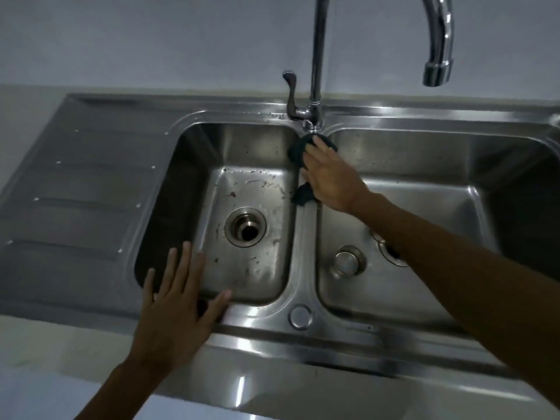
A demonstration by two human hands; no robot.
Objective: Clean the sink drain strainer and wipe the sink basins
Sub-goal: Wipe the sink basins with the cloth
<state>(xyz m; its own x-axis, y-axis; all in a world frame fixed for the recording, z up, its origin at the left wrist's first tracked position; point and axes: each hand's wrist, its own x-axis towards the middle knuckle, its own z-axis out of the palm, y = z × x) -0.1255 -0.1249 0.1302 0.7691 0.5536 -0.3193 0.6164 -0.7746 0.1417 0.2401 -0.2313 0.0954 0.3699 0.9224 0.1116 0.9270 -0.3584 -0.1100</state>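
Dark cloth (298, 151), silver steel sink (260, 334)

Two basins, left (242, 183) and right (424, 189); two drain openings (245, 227) (391, 253); one loose strainer (348, 262); one tap (318, 71); one dark cloth (298, 151); two hands, left (175, 310) and right (330, 177).

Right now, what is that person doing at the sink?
The person is cleaning a metal double sink. Their right hand presses a dark cloth onto the ridge between the two bowls, just below the tap. Their left hand lies flat and open on the front edge of the left bowl. That bowl's drain is open, with smears around it. A round metal strainer lies in the right bowl. No water is running.
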